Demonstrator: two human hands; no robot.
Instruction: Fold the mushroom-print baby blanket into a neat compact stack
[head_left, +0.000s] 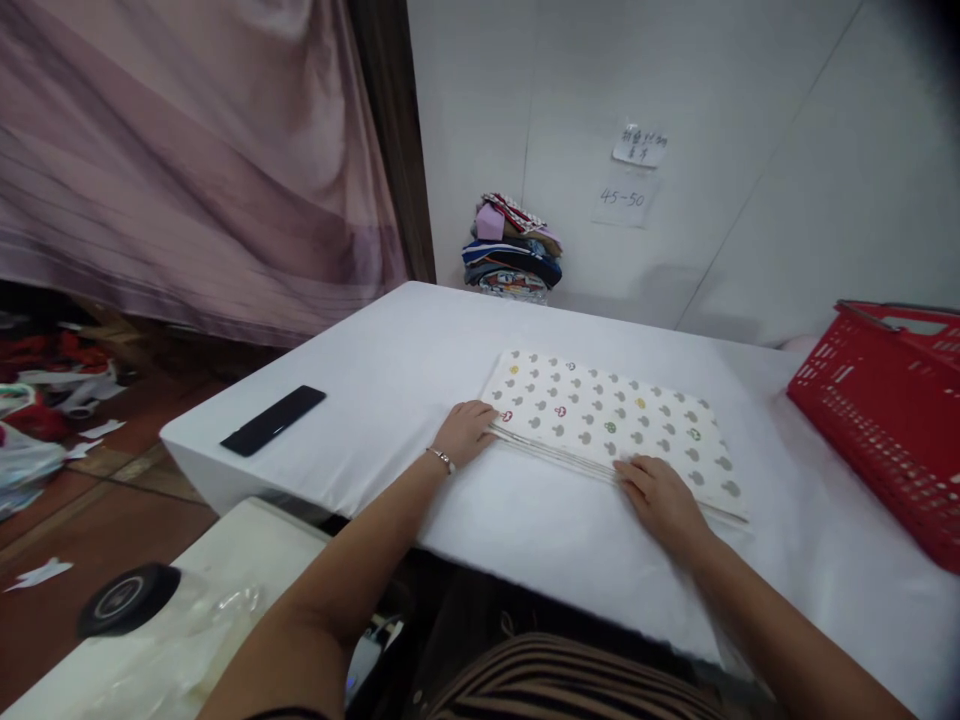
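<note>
A folded white cloth (pixel 609 415) printed with small grey, red, green and yellow shapes lies flat on the white table (pixel 390 370). My left hand (pixel 465 432) rests on the cloth's near left corner, fingertips at its layered edge; a thin bracelet is on that wrist. My right hand (pixel 661 500) lies flat, fingers together, on the near edge further right. Neither hand lifts the cloth.
A black phone (pixel 273 420) lies near the table's left edge. A red plastic basket (pixel 885 420) stands at the right. A stack of folded clothes (pixel 511 250) sits at the back against the wall. A black disc (pixel 127 598) and clear plastic lie on a low white surface.
</note>
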